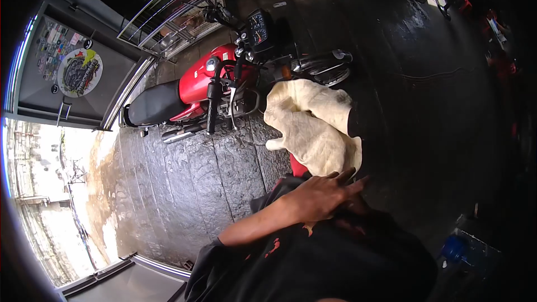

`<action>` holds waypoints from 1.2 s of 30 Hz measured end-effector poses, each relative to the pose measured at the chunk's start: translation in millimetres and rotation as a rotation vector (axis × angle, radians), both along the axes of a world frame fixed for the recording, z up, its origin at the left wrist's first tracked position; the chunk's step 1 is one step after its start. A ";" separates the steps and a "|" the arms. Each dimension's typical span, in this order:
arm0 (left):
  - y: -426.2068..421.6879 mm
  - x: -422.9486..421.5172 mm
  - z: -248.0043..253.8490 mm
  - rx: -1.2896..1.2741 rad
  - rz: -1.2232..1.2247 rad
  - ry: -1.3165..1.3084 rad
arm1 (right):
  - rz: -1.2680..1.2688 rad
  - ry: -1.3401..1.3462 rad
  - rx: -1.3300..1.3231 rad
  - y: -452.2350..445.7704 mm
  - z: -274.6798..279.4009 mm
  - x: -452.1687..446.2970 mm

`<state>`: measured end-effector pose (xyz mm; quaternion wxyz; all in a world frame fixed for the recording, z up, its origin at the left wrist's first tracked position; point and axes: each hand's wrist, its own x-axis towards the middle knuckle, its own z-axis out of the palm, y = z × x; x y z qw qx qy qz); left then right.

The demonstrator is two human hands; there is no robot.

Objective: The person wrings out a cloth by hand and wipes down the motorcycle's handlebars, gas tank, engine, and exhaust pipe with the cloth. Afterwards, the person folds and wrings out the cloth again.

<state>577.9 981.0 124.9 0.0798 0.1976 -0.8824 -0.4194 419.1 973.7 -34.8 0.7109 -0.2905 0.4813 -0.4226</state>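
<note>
My left hand (321, 197) reaches in from the left across my black shirt (335, 257), its fingers stretched and slightly apart. Its fingertips are at the lower edge of a cream-coloured cloth (313, 134), which is bunched and folded in front of me. Whether they touch the cloth is unclear. Below the left fingers a dim brown shape, perhaps part of my right hand (358, 206), is mostly hidden in shadow. A bit of something red (297, 166) shows under the cloth. Torn patches mark the shirt front.
A red motorcycle (202, 78) with a black seat stands ahead on a dark, wet-looking floor (184, 168). Behind it is a metal rack (168, 31). A stickered grey door (78, 72) stands at left beside a bright opening. A blue container (454, 248) sits lower right.
</note>
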 end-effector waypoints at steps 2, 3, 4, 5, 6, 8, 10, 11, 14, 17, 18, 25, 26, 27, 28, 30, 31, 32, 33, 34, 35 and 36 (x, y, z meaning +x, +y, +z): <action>-22.0 31.6 18.2 0.194 0.092 0.068 | -0.043 0.030 0.013 -27.2 -7.2 -7.1; -31.3 52.8 14.0 0.262 0.243 0.073 | -0.059 0.058 0.009 -43.6 -10.7 -13.0; -39.2 74.3 5.9 0.330 0.399 0.077 | -0.076 0.089 0.006 -61.2 -14.4 -17.9; -48.2 93.8 -6.3 0.375 0.606 -0.008 | -0.091 0.126 -0.009 -82.1 -18.3 -22.8; -56.8 112.2 -21.3 0.415 0.818 -0.093 | -0.100 0.172 -0.032 -106.7 -22.2 -27.6; -70.0 147.9 -45.0 0.052 1.004 -0.251 | -0.098 0.263 -0.096 -164.4 -30.7 -32.0; -86.1 171.0 -52.4 0.018 1.216 -0.304 | -0.085 0.369 -0.185 -232.3 -41.4 -29.2; -96.4 184.6 -61.8 -0.027 1.324 -0.340 | -0.072 0.423 -0.230 -267.3 -47.2 -25.2; -130.3 219.4 -99.6 -0.060 1.611 -0.427 | -0.015 0.587 -0.364 -372.7 -67.1 -3.5; -159.1 243.4 -135.8 -0.065 1.678 -0.490 | 0.057 0.719 -0.424 -454.9 -84.4 26.3; -166.2 245.5 -140.0 -0.033 1.704 -0.480 | 0.068 0.737 -0.417 -476.4 -89.8 33.2; -187.6 251.5 -186.0 0.217 1.764 -0.319 | 0.253 0.715 -0.299 -589.4 -125.2 39.7; -194.1 247.3 -188.2 0.248 1.755 -0.317 | 0.277 0.809 -0.423 -586.1 -128.4 42.0; -197.5 241.0 -189.6 0.250 1.717 -0.330 | 0.289 0.909 -0.548 -582.6 -130.8 44.5; -203.7 234.1 -188.6 0.254 1.680 -0.342 | 0.181 0.921 -0.714 -547.1 -132.7 51.0; -196.8 233.8 -197.6 0.457 1.689 -0.160 | 0.229 1.015 -0.704 -510.8 -76.3 50.0; -208.8 218.7 -182.4 0.696 1.747 0.098 | 0.265 1.107 -0.776 -499.3 -72.4 45.7; -218.0 210.3 -176.2 0.931 1.776 0.373 | 0.302 1.203 -0.855 -490.2 -70.0 40.6; -213.6 217.3 -187.5 0.777 1.721 0.264 | 0.329 1.182 -0.802 -478.5 -70.1 36.2; -212.0 217.4 -191.1 0.700 1.728 0.214 | 0.359 1.155 -0.755 -466.2 -71.4 33.0; -212.5 215.4 -193.1 0.617 1.739 0.168 | 0.391 1.124 -0.718 -463.5 -70.2 33.9; -213.8 213.6 -197.6 0.530 1.749 0.125 | 0.326 1.057 -0.715 -467.1 -68.4 36.5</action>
